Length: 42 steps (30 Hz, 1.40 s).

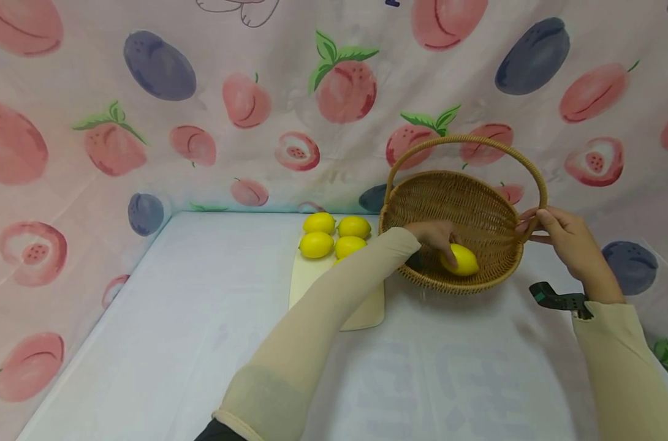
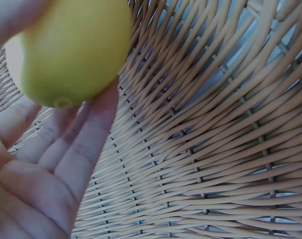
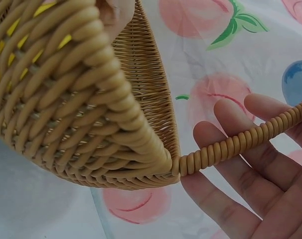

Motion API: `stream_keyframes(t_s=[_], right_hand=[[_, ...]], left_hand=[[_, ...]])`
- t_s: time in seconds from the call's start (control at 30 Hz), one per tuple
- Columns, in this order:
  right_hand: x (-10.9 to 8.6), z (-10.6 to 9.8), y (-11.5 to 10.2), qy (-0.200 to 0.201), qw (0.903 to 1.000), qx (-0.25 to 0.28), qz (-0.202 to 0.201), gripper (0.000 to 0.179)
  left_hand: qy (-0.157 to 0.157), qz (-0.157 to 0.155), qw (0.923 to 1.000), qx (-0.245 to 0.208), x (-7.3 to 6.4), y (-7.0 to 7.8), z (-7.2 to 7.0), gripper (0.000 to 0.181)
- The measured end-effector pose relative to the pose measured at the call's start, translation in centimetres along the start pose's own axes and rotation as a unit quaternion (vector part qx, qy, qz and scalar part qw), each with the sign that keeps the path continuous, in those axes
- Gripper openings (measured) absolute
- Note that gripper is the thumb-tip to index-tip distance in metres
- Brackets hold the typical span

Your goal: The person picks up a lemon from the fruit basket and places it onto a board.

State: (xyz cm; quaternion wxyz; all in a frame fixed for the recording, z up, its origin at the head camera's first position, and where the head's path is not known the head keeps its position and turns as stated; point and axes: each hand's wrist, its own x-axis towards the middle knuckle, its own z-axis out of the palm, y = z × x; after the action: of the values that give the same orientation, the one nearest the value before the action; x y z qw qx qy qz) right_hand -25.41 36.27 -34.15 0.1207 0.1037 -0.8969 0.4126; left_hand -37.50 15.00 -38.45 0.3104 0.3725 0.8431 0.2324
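Note:
My left hand point(image 1: 436, 236) reaches down into a brown wicker basket point(image 1: 450, 193) and grips a yellow lemon point(image 1: 459, 260). Up close in the left wrist view, the lemon point(image 2: 74, 50) sits between thumb and fingers, over the woven inside of the basket. The basket is tilted so that its opening faces me. At its right side, my right hand point(image 1: 568, 239) holds the lower end of the arched handle point(image 3: 230, 149), fingers behind it and thumb in front. Through the weave in the right wrist view, some yellow shows.
Left of the basket lies a cream board point(image 1: 367, 312) with several lemons point(image 1: 316, 244) at its far end. My left sleeve point(image 1: 334, 294) covers part of the board. A white cloth point(image 1: 201, 343) covers the table, and a fruit-print curtain point(image 1: 201, 184) hangs behind.

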Motion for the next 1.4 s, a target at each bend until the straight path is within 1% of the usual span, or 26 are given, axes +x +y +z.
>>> stream_keyframes(t_s=[0.1,0.23,0.3,0.4,0.47,0.53,0.6,0.7,1.0,1.27,1.4], right_hand=[[0.0,0.1,-0.1,0.001,1.0000,0.007,-0.003,0.039],[0.0,0.1,-0.1,-0.001,0.9999,0.013,-0.005,0.039],[0.0,0.1,-0.1,-0.002,0.9999,0.011,-0.006,0.039],[0.0,0.2,-0.1,-0.002,0.9999,0.012,-0.008,0.039],[0.0,0.2,-0.1,-0.002,0.9998,0.015,-0.010,0.039],[0.1,0.2,-0.2,-0.002,0.9997,0.022,-0.013,0.039],[0.1,0.2,-0.3,-0.002,0.9995,0.029,-0.014,0.040],[0.2,0.3,-0.3,-0.002,0.9993,0.034,-0.013,0.041],[0.2,0.2,0.0,-0.013,0.9992,0.037,-0.004,0.041],[0.2,0.0,0.2,-0.016,0.9991,0.040,-0.004,0.043],[0.2,-0.1,0.4,-0.007,0.9990,0.043,-0.003,0.041]], left_hand=[[0.010,0.018,0.9998,0.004,-0.1,0.0,-0.1,0.056],[0.030,0.041,0.9987,-0.011,-0.4,0.1,-0.2,0.056],[0.045,0.056,0.9972,-0.024,-0.6,0.2,-0.3,0.055],[0.077,0.074,0.9939,-0.026,-0.8,0.3,-0.4,0.055],[0.102,0.074,0.9918,-0.026,-0.7,0.4,-0.4,0.055],[0.124,0.064,0.9899,-0.027,-0.6,0.4,-0.5,0.056],[0.140,0.051,0.9884,-0.029,-0.5,0.4,-0.6,0.057],[0.155,0.048,0.9862,-0.033,-0.5,0.6,-0.8,0.059],[0.195,0.087,0.9761,-0.037,-0.9,0.8,-1.9,0.062],[0.216,0.086,0.9718,-0.040,-2.1,1.4,-3.6,0.064],[0.232,0.101,0.9663,-0.044,-3.0,1.7,-4.6,0.065]])
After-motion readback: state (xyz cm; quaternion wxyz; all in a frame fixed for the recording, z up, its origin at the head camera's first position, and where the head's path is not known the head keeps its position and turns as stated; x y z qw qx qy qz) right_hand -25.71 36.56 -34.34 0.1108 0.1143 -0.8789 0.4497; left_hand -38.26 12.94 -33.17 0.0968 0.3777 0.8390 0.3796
